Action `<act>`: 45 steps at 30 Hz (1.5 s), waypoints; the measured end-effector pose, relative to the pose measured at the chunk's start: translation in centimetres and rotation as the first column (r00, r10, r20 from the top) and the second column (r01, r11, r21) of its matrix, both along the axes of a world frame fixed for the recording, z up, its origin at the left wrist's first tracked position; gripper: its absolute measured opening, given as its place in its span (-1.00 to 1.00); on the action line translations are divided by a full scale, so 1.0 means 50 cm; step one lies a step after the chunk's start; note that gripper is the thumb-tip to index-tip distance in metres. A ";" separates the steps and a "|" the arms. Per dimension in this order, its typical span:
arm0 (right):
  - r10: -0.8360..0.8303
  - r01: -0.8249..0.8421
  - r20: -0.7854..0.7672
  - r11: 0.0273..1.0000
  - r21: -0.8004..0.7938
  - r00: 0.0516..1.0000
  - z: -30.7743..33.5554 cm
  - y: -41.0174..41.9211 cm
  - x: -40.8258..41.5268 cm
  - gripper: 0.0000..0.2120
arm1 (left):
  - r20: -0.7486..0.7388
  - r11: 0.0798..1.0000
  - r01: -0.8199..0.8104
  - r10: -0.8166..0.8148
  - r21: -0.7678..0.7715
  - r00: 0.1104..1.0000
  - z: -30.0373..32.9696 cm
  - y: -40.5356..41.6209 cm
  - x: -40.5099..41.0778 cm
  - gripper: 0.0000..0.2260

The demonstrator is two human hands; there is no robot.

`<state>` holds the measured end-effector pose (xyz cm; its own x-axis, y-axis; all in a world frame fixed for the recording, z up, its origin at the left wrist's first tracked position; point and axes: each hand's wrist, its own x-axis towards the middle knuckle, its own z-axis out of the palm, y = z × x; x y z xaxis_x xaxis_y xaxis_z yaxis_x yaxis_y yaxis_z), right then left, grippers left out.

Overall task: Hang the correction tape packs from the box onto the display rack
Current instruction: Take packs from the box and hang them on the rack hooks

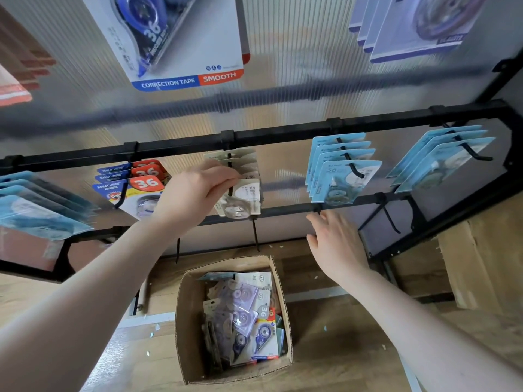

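We pinch the top of a beige correction tape pack with our left hand, at the front of a row of beige packs on a hook of the black display rack. Our right hand hovers open beside the lower rail. Below, a cardboard box holds mixed packs.

packs in box, box on floor below rack

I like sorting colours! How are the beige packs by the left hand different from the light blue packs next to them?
The beige packs are cream-coloured and the left hand pinches the front one; the light blue packs are blue and untouched. Both hang in rows on black hooks.
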<state>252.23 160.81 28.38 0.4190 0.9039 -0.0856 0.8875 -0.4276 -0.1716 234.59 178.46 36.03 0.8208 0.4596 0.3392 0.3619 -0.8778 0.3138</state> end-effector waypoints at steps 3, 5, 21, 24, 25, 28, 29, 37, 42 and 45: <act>0.010 -0.010 0.004 1.000 0.000 1.000 0.003 -0.005 0.000 -0.62 | 0.028 0.995 -0.056 0.054 0.079 0.998 -0.004 -0.008 -0.005 -0.74; 0.018 -0.018 0.006 1.000 0.002 1.000 0.006 -0.008 -0.003 -0.62 | 0.053 0.986 -0.101 0.095 0.134 0.994 -0.007 -0.015 -0.012 -0.77; 0.029 -0.029 0.016 0.999 -0.023 0.999 0.031 -0.018 -0.076 -0.56 | -0.068 0.957 -0.289 0.290 0.032 0.954 -0.076 -0.095 -0.177 -0.57; 0.038 -0.036 0.019 0.997 -0.067 0.999 0.027 -0.018 -0.104 -0.54 | -0.104 0.948 -0.319 0.315 -0.018 0.943 -0.098 -0.112 -0.209 -0.53; 0.034 -0.033 0.017 0.996 -0.077 0.999 0.028 -0.019 -0.114 -0.54 | -0.121 0.943 -0.331 0.325 -0.037 0.938 -0.105 -0.118 -0.221 -0.51; 0.050 -0.049 0.011 0.994 -0.100 0.999 0.029 -0.019 -0.150 -0.53 | -0.193 0.932 -0.357 0.339 -0.066 0.921 -0.132 -0.126 -0.259 -0.47; 0.057 -0.056 0.008 0.992 -0.110 0.998 0.028 -0.019 -0.161 -0.54 | -0.217 0.930 -0.360 0.338 -0.070 0.916 -0.141 -0.129 -0.273 -0.46; 0.080 -0.083 -0.034 0.993 -0.089 0.996 -0.072 -0.009 -0.206 -0.55 | -0.253 0.898 -0.430 0.395 -0.096 0.883 -0.271 -0.153 -0.322 -0.39; 0.135 -0.139 -0.044 0.986 -0.096 0.990 -0.230 -0.017 -0.188 -0.54 | -0.279 0.880 -0.450 0.399 -0.151 0.874 -0.463 -0.181 -0.312 -0.40; 0.155 -0.157 -0.045 0.986 -0.051 0.987 -0.355 -0.014 -0.179 -0.55 | -0.292 0.890 -0.437 0.387 -0.132 0.875 -0.612 -0.194 -0.311 -0.38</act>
<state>243.26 160.11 10.62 0.2681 0.9516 -0.1503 0.9370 -0.2938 -0.1891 219.02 168.77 5.44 0.5879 0.8087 0.0211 0.7658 -0.5648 0.3074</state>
